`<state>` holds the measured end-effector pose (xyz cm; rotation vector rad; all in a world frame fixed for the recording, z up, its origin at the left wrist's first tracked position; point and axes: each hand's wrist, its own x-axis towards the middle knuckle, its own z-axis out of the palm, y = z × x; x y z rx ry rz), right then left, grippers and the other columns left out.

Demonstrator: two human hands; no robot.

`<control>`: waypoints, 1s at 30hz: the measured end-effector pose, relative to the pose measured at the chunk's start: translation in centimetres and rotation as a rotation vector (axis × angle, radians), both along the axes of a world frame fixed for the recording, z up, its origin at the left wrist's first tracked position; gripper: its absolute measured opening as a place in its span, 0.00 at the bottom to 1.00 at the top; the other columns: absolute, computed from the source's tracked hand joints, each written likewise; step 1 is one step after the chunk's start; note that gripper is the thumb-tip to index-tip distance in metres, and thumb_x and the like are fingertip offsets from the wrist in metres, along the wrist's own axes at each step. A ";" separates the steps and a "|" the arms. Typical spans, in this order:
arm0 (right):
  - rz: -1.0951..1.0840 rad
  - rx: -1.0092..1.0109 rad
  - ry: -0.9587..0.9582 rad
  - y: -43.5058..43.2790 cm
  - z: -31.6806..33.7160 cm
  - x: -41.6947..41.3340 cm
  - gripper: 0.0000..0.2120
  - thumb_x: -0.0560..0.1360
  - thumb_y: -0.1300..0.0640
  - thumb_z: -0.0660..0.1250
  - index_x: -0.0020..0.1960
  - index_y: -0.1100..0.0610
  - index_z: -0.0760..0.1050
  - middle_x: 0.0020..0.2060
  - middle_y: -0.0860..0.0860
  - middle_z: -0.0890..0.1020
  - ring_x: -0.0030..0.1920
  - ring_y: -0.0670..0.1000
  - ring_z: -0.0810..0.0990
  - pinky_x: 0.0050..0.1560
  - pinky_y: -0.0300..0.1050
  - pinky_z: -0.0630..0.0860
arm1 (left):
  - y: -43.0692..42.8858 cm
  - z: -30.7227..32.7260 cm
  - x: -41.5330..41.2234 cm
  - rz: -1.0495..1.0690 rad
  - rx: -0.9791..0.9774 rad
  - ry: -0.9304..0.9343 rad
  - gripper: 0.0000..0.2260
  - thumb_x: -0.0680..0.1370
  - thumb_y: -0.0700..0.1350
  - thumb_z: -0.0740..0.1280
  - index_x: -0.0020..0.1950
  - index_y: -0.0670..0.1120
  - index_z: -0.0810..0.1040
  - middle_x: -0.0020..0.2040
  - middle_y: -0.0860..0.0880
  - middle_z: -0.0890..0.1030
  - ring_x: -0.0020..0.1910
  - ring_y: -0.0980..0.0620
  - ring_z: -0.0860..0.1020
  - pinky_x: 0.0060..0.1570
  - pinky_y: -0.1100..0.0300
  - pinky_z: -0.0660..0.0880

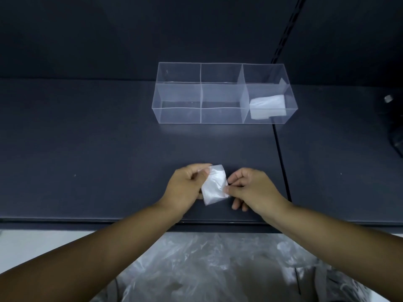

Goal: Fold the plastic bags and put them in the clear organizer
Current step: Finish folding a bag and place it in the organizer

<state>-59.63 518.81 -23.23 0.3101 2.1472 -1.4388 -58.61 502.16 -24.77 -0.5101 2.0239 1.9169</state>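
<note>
Dark tabletop [109, 149] carries the clear organizer [178, 92] toward its back. A heap of loose plastic bags [207, 269] sits below the tabletop's near edge, well in front of the organizer. One folded bag [267, 106] lies in the organizer's right-end compartment; in front of the organizer, left hand [185, 188] and right hand [253, 188] each have a pinch grip clamped on a small folded plastic bag [214, 185], left at its upper-left edge, right at its right edge, bag tilted.
</note>
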 end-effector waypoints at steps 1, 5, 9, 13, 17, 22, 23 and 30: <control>-0.018 0.001 -0.018 -0.1 0.0 -0.1 0.06 0.72 0.64 0.72 0.45 0.60 0.75 0.32 0.52 0.82 0.22 0.48 0.78 0.19 0.38 0.68 | -0.3 0.0 -0.3 0.042 -0.052 0.023 0.10 0.80 0.41 0.64 0.59 0.42 0.80 0.43 0.49 0.83 0.37 0.55 0.83 0.35 0.62 0.79; -0.046 0.011 -0.070 -0.4 0.1 -0.6 0.07 0.71 0.64 0.73 0.45 0.60 0.75 0.33 0.52 0.83 0.24 0.48 0.80 0.19 0.37 0.67 | -1.9 0.0 0.2 -0.090 -0.691 0.504 0.09 0.78 0.40 0.67 0.57 0.46 0.80 0.49 0.52 0.78 0.45 0.54 0.79 0.49 0.59 0.75; -0.028 0.040 -0.078 -0.7 0.2 -0.9 0.07 0.71 0.63 0.73 0.45 0.58 0.75 0.30 0.51 0.82 0.25 0.48 0.81 0.20 0.36 0.68 | -1.3 -1.2 1.6 -0.568 -0.979 0.671 0.20 0.80 0.50 0.62 0.71 0.47 0.71 0.71 0.50 0.71 0.72 0.51 0.66 0.72 0.58 0.56; 0.028 0.116 0.026 -0.6 0.1 -0.6 0.07 0.71 0.61 0.73 0.46 0.55 0.76 0.34 0.51 0.83 0.26 0.47 0.81 0.25 0.37 0.71 | -1.9 -2.4 1.7 -0.746 -1.219 0.516 0.29 0.80 0.62 0.45 0.78 0.51 0.48 0.76 0.58 0.42 0.75 0.56 0.37 0.74 0.51 0.36; 0.256 0.503 0.352 -0.2 -0.5 0.8 0.11 0.70 0.48 0.74 0.47 0.46 0.72 0.39 0.40 0.74 0.38 0.41 0.75 0.38 0.37 0.71 | -1.6 -2.0 2.1 -0.762 -1.275 0.537 0.31 0.78 0.63 0.49 0.75 0.45 0.64 0.75 0.49 0.65 0.74 0.46 0.62 0.70 0.40 0.60; 0.296 0.564 0.444 0.1 -1.0 1.3 0.07 0.74 0.48 0.70 0.45 0.49 0.75 0.43 0.41 0.71 0.43 0.44 0.75 0.41 0.38 0.70 | -1.6 -2.2 2.2 -0.738 -1.277 0.458 0.35 0.77 0.67 0.44 0.78 0.48 0.55 0.78 0.48 0.55 0.77 0.45 0.52 0.73 0.41 0.51; 0.300 0.574 0.449 0.2 -1.1 1.4 0.06 0.75 0.49 0.69 0.45 0.50 0.75 0.42 0.41 0.70 0.42 0.45 0.75 0.40 0.38 0.68 | -1.7 -2.2 2.1 -0.740 -1.276 0.439 0.35 0.76 0.68 0.42 0.78 0.49 0.49 0.78 0.49 0.49 0.77 0.47 0.46 0.74 0.42 0.45; 0.240 0.570 0.421 -1.2 -1.0 1.1 0.13 0.74 0.41 0.67 0.48 0.50 0.72 0.44 0.42 0.70 0.43 0.47 0.75 0.39 0.40 0.68 | -1.5 -2.7 2.5 -0.695 -1.272 0.358 0.38 0.72 0.70 0.33 0.75 0.48 0.33 0.76 0.52 0.33 0.74 0.52 0.30 0.70 0.50 0.27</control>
